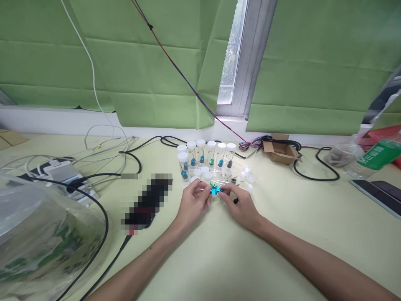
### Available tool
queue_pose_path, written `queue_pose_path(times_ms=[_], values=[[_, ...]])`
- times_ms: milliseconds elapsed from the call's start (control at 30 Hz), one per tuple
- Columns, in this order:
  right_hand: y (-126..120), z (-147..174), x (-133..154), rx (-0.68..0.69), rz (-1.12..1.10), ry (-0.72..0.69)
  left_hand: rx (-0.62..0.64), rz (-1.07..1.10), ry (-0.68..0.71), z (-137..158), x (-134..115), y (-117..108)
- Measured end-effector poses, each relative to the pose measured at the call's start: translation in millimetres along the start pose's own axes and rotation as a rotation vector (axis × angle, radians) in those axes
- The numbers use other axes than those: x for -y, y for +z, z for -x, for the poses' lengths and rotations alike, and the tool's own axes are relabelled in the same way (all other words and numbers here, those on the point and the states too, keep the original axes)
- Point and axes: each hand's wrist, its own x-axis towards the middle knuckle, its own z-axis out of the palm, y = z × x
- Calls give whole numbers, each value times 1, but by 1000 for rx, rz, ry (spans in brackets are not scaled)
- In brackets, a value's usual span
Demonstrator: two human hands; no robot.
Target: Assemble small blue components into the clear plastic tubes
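Note:
A small bright-blue piece (215,190) with a bit of green at its top edge is held between my two hands, just above the table. My left hand (194,201) pinches its left side between thumb and fingers, and a thin pale wire or rod shows by those fingers. From the other side my right hand (240,204) grips it with closed fingertips. Its exact kind is too small to make out. Just beyond stand several clear tubes (184,170) with white caps, holding small blue, green or dark parts with thin wires. Loose white caps (208,175) lie between the tubes and my hands.
An open cardboard box (280,154) sits near the wall beside coiled black cable. At right are a green-labelled bottle (376,156) and a phone (376,198). On the left lie a partly blurred black device (148,200), a white adapter (64,177) and a plastic bag (46,242).

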Motion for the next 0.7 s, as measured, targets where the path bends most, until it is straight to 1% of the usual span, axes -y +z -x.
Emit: queue_pose_path(times_ms=[233,533,700], values=[[0,0,2,21,14,48,3,-20,-3,0,-1,1],[-3,-2,7,33,55,-13,-14,-12,-3,0,1,0],[-2,-1,6,29,61,-8,-11,-7,-9,0,-1,1]])
